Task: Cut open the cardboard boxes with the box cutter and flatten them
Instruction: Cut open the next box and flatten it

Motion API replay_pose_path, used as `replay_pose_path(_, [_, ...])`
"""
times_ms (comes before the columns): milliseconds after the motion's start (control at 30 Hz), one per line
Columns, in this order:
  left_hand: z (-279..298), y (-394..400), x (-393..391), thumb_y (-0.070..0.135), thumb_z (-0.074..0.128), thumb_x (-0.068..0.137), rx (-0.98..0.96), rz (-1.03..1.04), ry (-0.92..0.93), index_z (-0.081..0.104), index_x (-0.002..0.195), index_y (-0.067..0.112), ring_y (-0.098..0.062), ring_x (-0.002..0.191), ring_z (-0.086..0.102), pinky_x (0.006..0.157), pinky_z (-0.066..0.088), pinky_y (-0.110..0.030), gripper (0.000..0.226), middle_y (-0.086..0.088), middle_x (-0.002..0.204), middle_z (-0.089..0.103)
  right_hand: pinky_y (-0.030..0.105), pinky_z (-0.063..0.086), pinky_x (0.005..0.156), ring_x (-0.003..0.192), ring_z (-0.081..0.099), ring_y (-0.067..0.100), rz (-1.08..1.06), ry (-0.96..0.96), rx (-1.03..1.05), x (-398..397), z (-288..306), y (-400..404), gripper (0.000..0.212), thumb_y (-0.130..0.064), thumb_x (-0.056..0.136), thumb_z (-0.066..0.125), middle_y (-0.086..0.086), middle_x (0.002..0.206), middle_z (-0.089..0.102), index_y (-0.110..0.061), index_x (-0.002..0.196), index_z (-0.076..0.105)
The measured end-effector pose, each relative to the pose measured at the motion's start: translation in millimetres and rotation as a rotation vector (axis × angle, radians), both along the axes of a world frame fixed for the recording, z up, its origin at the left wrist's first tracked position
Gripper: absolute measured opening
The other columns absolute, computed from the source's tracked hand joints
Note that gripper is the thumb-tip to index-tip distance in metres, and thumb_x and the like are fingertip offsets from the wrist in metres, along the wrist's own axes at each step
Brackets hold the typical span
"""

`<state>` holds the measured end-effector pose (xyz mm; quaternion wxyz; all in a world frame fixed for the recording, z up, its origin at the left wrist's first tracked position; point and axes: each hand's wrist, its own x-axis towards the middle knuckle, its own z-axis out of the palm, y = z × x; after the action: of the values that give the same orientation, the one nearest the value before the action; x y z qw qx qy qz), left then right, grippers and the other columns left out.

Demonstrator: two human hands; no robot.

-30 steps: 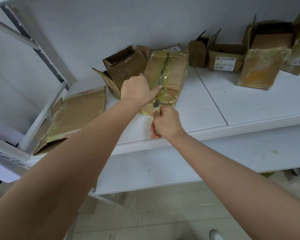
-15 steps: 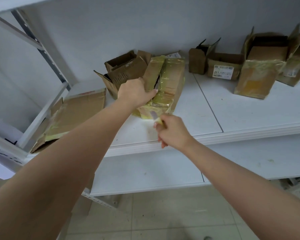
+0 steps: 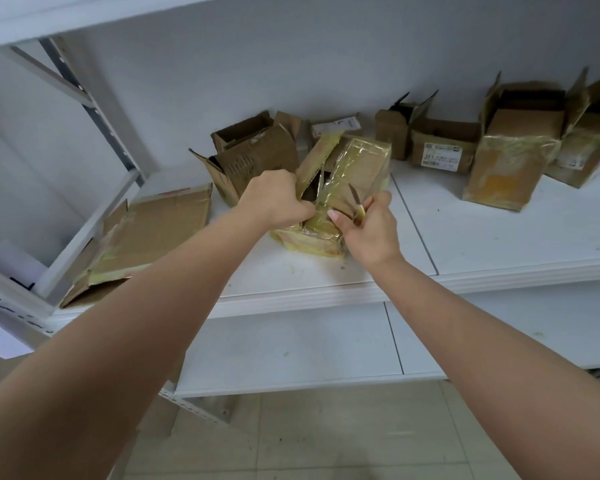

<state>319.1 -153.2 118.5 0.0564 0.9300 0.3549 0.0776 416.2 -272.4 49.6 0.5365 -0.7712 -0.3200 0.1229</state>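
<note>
On the far left of the white shelf (image 3: 499, 244) a flattened cardboard box (image 3: 146, 237) lies almost flat, brown with yellowish tape along its edges. Behind the hands stands an opened brown box (image 3: 257, 157), flaps splayed. At the middle sits the taped box (image 3: 354, 168), its cardboard wrapped in glossy, wrinkled yellow tape, the top seam parted into a dark gap. The left hand (image 3: 274, 199), arm stretched forward, curls its fingers over the left flap at the gap and grips it. The right hand (image 3: 371, 226) grips the right flap with thumb against the tape, and the same fingers pinch the box cutter (image 3: 355, 202), its thin blade pointing up and away. Further right stand a small labelled box (image 3: 444, 150), a tall open box (image 3: 513, 157) with tape-clouded front, and another box (image 3: 589, 147) cut by the edge
</note>
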Motion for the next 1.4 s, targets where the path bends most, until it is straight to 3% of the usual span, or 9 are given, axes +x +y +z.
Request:
replay_pose_path(300, [23.5, 5.7, -23.7, 0.012, 0.060, 0.083, -0.309, -0.124, -0.117, 0.042, 0.061, 0.012, -0.010, 0.054, 0.044, 0.051, 0.034, -0.020, 0.029, 0.003, 0.059, 0.045, 0.022, 0.030, 0.063, 0.085, 0.051, 0.021, 0.013, 0.044, 0.032, 11.9, -5.9, -11.3, 0.041, -0.029, 0.086, 0.068, 0.001, 0.088, 0.049, -0.010, 0.098, 0.033])
replay_pose_path(433, [21.7, -3.0, -21.8, 0.017, 0.057, 0.087, -0.202, -0.130, -0.057, 0.046, 0.069, 0.015, -0.009, 0.065, 0.046, 0.054, 0.033, -0.018, 0.021, 0.006, 0.069, 0.049, 0.022, 0.032, 0.066, 0.084, 0.050, 0.020, 0.026, 0.031, -0.001, 10.0, -1.4, -7.5, 0.044, -0.030, 0.085, 0.070, 0.002, 0.091, 0.050, -0.010, 0.099, 0.034])
replay_pose_path(567, [15.0, -4.2, -24.8, 0.016, 0.051, 0.092, -0.195, -0.038, -0.284, 0.059, 0.084, -0.001, -0.022, 0.076, 0.056, 0.064, 0.042, -0.029, 0.021, -0.010, 0.078, 0.061, 0.032, 0.040, 0.067, 0.087, 0.057, 0.026, -0.102, -0.059, -0.045, 7.7, 2.0, -7.7, 0.049, -0.037, 0.084, 0.070, 0.000, 0.088, 0.053, -0.012, 0.110, 0.038])
replay_pose_path(767, [41.5, -32.3, -2.2, 0.023, 0.052, 0.091, 0.015, -0.033, -0.372, 0.047, 0.059, 0.011, -0.021, 0.064, 0.049, 0.052, 0.029, -0.030, 0.034, -0.003, 0.060, 0.050, 0.032, 0.041, 0.070, 0.101, 0.059, 0.029, -0.158, -0.118, -0.174, -2.6, 27.9, 6.5, 0.073, -0.071, 0.077, 0.054, 0.004, 0.112, 0.059, -0.014, 0.122, 0.045])
replay_pose_path(867, [40.4, -49.9, 10.9, 0.023, 0.050, 0.091, 0.002, 0.016, -0.348, 0.043, 0.058, 0.014, -0.022, 0.065, 0.049, 0.050, 0.028, -0.029, 0.036, -0.001, 0.061, 0.048, 0.033, 0.038, 0.068, 0.101, 0.057, 0.032, -0.183, -0.067, -0.296, -4.5, 25.6, 11.0, 0.075, -0.071, 0.079, 0.052, 0.008, 0.117, 0.050, -0.011, 0.122, 0.042])
replay_pose_path(1033, [18.7, -57.6, 18.1, 0.023, 0.049, 0.091, -0.211, 0.063, -0.444, 0.058, 0.069, 0.005, -0.030, 0.077, 0.061, 0.067, 0.047, -0.036, 0.030, -0.012, 0.076, 0.064, 0.032, 0.042, 0.069, 0.091, 0.058, 0.030, -0.130, 0.032, -0.426, 5.5, -5.2, -2.2, 0.049, -0.055, 0.089, 0.046, 0.008, 0.102, 0.059, -0.009, 0.105, 0.053])
replay_pose_path(1167, [6.9, -62.6, 35.3, 0.028, 0.055, 0.091, -0.359, 0.025, -0.379, 0.055, 0.060, 0.013, -0.025, 0.066, 0.054, 0.060, 0.039, -0.031, 0.035, -0.004, 0.064, 0.056, 0.029, 0.041, 0.063, 0.078, 0.055, 0.029, -0.013, 0.099, -0.398, 20.1, -16.2, -18.6, 0.030, -0.032, 0.091, 0.050, 0.003, 0.070, 0.052, -0.012, 0.068, 0.048])
replay_pose_path(1300, [-6.2, -68.0, 46.2, 0.020, 0.062, 0.088, -0.634, 0.060, -0.529, 0.037, 0.051, 0.016, -0.014, 0.045, 0.032, 0.050, 0.024, -0.027, 0.046, 0.006, 0.044, 0.033, 0.029, 0.041, 0.063, 0.077, 0.055, 0.029, -0.083, 0.182, -0.343, 29.9, -23.6, -27.9, 0.024, -0.026, 0.084, 0.057, 0.004, 0.070, 0.052, -0.011, 0.068, 0.047])
replay_pose_path(1400, [-8.7, -70.2, 50.8, 0.020, 0.063, 0.087, -0.687, 0.082, -0.655, 0.046, 0.063, 0.010, -0.017, 0.050, 0.029, 0.054, 0.022, -0.028, 0.032, -0.003, 0.052, 0.032, 0.030, 0.042, 0.066, 0.082, 0.057, 0.030, -0.148, 0.217, -0.330, 28.5, -24.6, -22.3, 0.026, -0.032, 0.086, 0.054, 0.008, 0.085, 0.058, -0.006, 0.090, 0.056])
